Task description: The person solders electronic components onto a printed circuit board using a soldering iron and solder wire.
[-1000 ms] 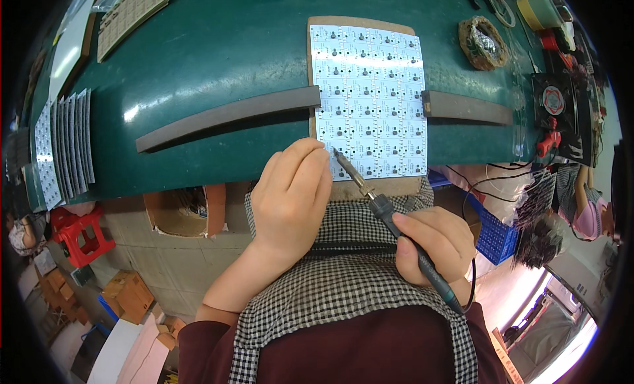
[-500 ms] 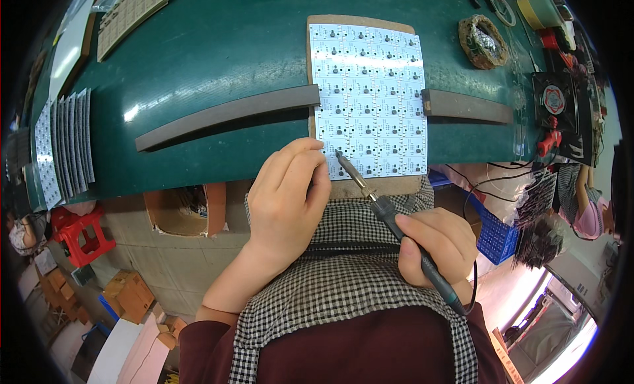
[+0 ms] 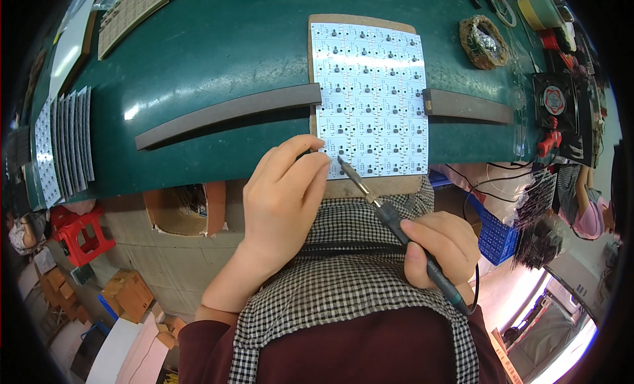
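Note:
A white circuit board panel (image 3: 373, 100), dotted with rows of small dark components, lies on a brown backing board (image 3: 376, 186) near the table's front edge. My right hand (image 3: 442, 245) is wrapped round the handle of a soldering iron (image 3: 391, 217). Its tip is at the panel's lower left, by a dark component in the lower rows. At that same left edge is my left hand (image 3: 279, 192), thumb and forefinger drawn together in a pinch close to the iron's tip. Whatever the pinch holds is too small to make out.
Dark bars (image 3: 224, 113) flank the panel on the green table (image 3: 231, 40). More panels (image 3: 72, 139) stand in a row at far left. A round, rough-rimmed holder (image 3: 483, 42) and a black fan (image 3: 553, 101) are at right. Below are a red stool (image 3: 82, 239) and a blue basket (image 3: 496, 232).
The iron has shifted slightly to the right and down, its tip backing off a little from the component. My left hand's pinching fingers have moved slightly.

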Demonstrator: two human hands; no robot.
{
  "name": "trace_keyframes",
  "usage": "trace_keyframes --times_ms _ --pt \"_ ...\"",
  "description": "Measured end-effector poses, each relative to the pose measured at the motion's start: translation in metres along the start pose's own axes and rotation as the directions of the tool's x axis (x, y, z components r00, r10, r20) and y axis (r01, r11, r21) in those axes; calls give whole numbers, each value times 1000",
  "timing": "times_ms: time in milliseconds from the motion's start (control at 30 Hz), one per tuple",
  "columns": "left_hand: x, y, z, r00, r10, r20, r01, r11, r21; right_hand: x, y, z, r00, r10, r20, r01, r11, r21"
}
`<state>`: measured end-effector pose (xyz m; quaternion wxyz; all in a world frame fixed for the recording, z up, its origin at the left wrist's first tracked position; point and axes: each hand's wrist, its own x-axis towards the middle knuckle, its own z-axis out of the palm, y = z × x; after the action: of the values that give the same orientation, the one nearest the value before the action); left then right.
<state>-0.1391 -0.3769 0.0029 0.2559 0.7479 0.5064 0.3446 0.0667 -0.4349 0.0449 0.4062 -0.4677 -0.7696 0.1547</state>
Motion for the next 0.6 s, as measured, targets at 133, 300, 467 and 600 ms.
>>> trace_keyframes --times_ms 133,300,467,600 --pt "1 -2 -6 997 -59 54 63 996 -64 -3 -1 -4 1000 2 -13 -2 1000 -6" --pt "-1 -3 -6 998 -37 50 41 996 -79 -1 0 2 999 -7 -33 7 1000 0" --pt "-2 -4 -4 999 -29 36 32 996 -83 2 1 5 1000 -17 -2 17 999 -29" --pt "-1 -3 -5 999 -41 32 44 995 -88 1 -3 0 999 -40 -1 40 997 -66"
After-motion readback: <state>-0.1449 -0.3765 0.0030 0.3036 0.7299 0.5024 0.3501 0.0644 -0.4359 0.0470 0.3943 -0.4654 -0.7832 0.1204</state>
